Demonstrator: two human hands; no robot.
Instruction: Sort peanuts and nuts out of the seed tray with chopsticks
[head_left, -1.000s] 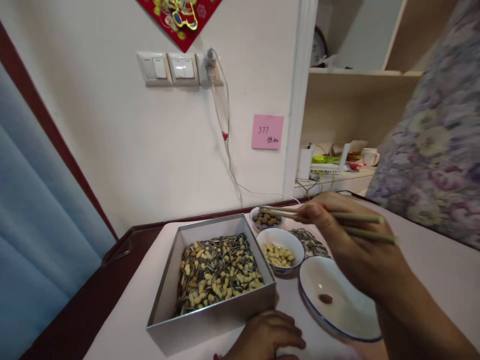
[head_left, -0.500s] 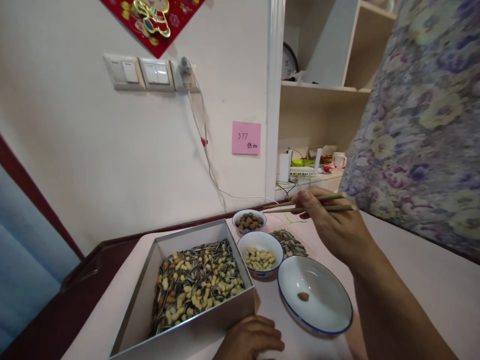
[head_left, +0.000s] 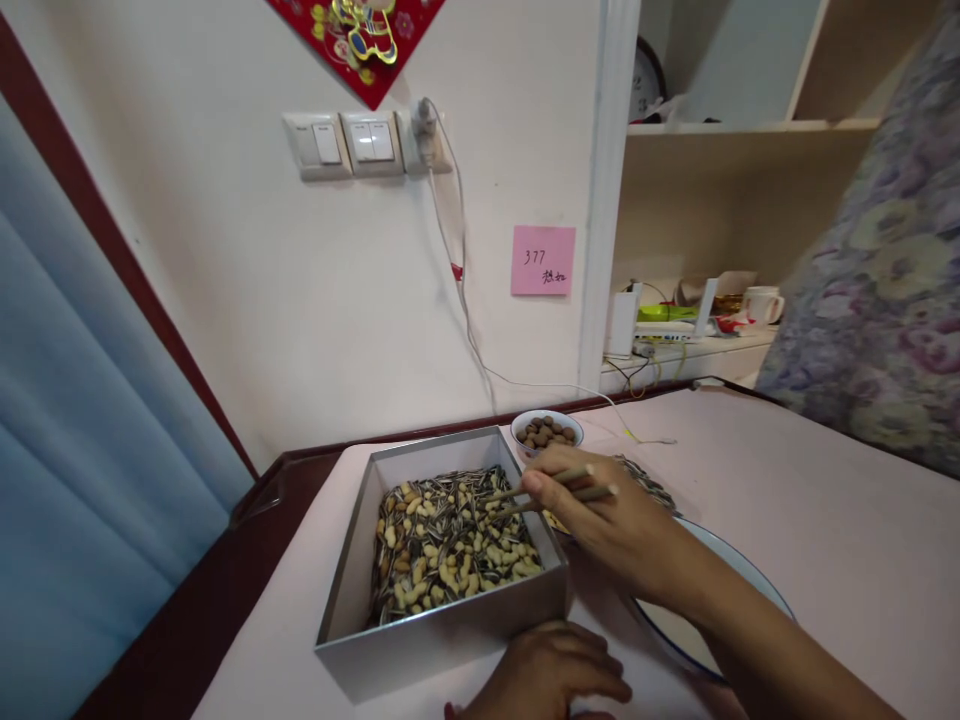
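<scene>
My right hand (head_left: 611,525) is closed around a pair of wooden chopsticks (head_left: 519,493). Their tips reach over the right side of a grey open box (head_left: 442,640), down to the mix inside. In that mix lie striped sunflower seeds (head_left: 439,487), peanuts in their shells (head_left: 451,575) and some brown nuts (head_left: 402,562). Whether the tips pinch anything is too small to tell. On the table by the box's near right corner rests my left hand (head_left: 555,670), fingers loosely bent and apart, holding nothing.
Behind my right hand stands a small bowl (head_left: 525,447) of round brown nuts. A peanut bowl (head_left: 556,522) is mostly covered by that hand. A larger blue-rimmed bowl (head_left: 739,565) sits under my right forearm. Sunflower seeds (head_left: 645,482) lie piled on the table. A white cable (head_left: 555,385) trails along the back.
My right hand has moved left and down with the chopsticks, from above the bowls to over the box. The view has turned left. My left hand stays beside the box.
</scene>
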